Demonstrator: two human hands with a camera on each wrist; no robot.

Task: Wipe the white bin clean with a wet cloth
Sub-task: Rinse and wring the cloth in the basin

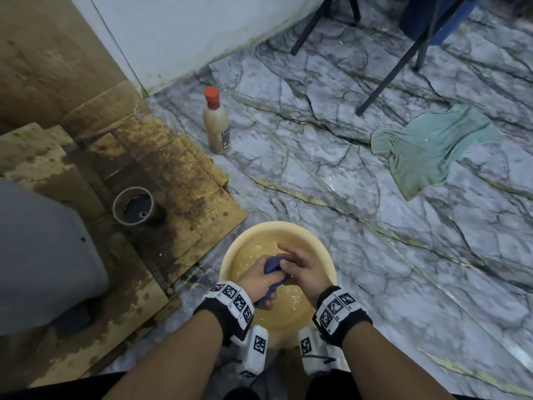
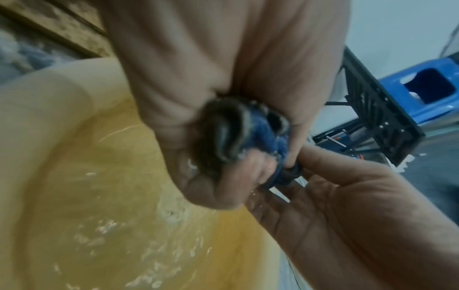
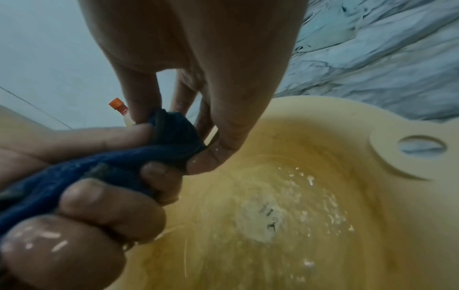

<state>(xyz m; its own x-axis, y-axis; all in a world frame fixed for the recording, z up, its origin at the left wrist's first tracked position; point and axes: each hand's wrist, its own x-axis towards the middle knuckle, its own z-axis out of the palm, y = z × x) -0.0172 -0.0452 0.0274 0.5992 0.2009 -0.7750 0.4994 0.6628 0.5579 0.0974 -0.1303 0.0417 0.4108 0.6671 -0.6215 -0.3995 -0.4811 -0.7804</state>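
Observation:
A wet blue cloth (image 1: pixel 272 265) is bunched above a yellow basin (image 1: pixel 245 235) of cloudy water on the floor. My left hand (image 1: pixel 259 277) grips the cloth in a fist, its fingers (image 3: pixel 106 198) curled round the twisted cloth (image 3: pixel 124 162). My right hand (image 1: pixel 302 268) pinches the cloth's far end between thumb and fingertips (image 3: pixel 139 111). In the left wrist view, the cloth (image 2: pixel 263 135) pokes out of the left fist beside the right palm (image 2: pixel 335 206). A pale grey-white bin (image 1: pixel 43 255) lies at the left edge, partly out of view.
A bottle with an orange cap (image 1: pixel 216 122) stands on the marble floor behind the basin. A green rag (image 1: pixel 427 145) lies at the right near black chair legs (image 1: pixel 389 67). Wet cardboard (image 1: pixel 173 174) with an open pipe end (image 1: pixel 134 206) covers the left floor.

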